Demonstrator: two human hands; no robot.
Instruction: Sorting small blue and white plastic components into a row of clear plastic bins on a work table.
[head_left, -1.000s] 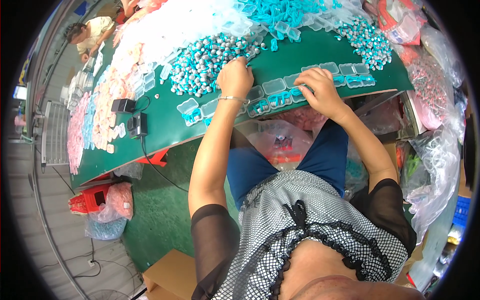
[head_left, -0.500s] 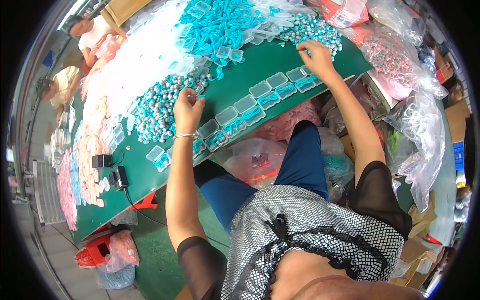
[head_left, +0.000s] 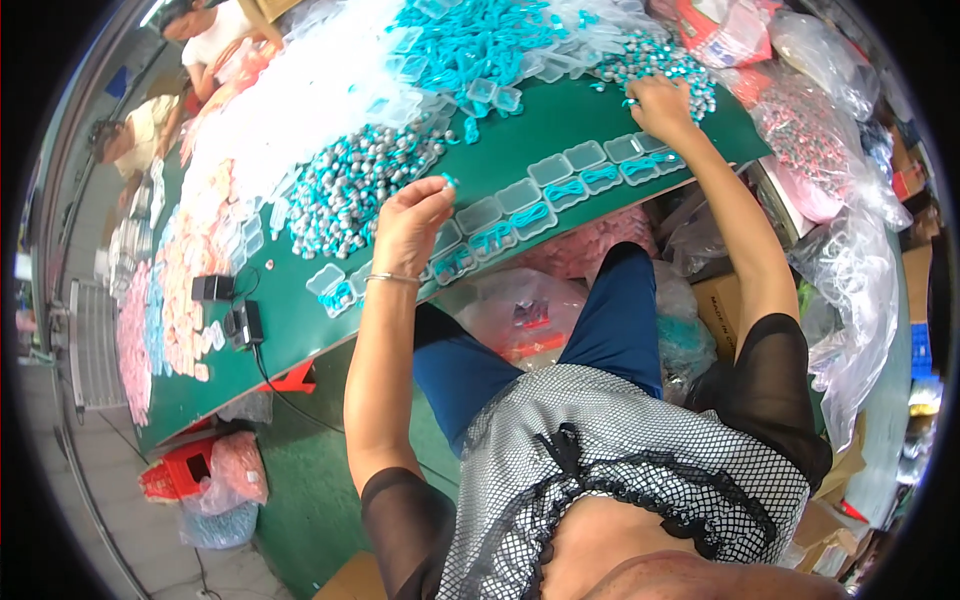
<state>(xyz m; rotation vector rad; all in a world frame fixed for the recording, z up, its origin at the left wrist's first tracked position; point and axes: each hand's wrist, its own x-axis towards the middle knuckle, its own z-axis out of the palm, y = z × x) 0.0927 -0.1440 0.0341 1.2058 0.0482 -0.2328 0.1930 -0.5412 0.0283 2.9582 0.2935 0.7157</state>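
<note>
My left hand [head_left: 413, 222] pinches a small teal piece [head_left: 449, 181] between thumb and fingertips, just above the row of cases. Left of it lies a heap of small teal-and-silver pieces [head_left: 350, 190]. My right hand [head_left: 662, 106] is closed at the near edge of another heap of such pieces [head_left: 655, 62]; a small teal-and-silver piece [head_left: 630, 102] shows at its fingertips. Between my hands, along the near table edge, runs a row of open clear plastic cases [head_left: 517, 195] with teal cords [head_left: 530, 214] inside. My left hand and wrist partly hide the cases nearest to them.
A big pile of teal cords [head_left: 470, 45] lies at the far side beside clear empty cases [head_left: 410, 65]. Black devices [head_left: 243, 324] with a cable sit on the green table [head_left: 290, 350] at left. Plastic bags [head_left: 800, 135] crowd the right; two people work at far left.
My left hand has moved away from the left heap toward the case row, a small teal piece now showing at its fingertips. My right hand stays by the right heap, its fingers more curled.
</note>
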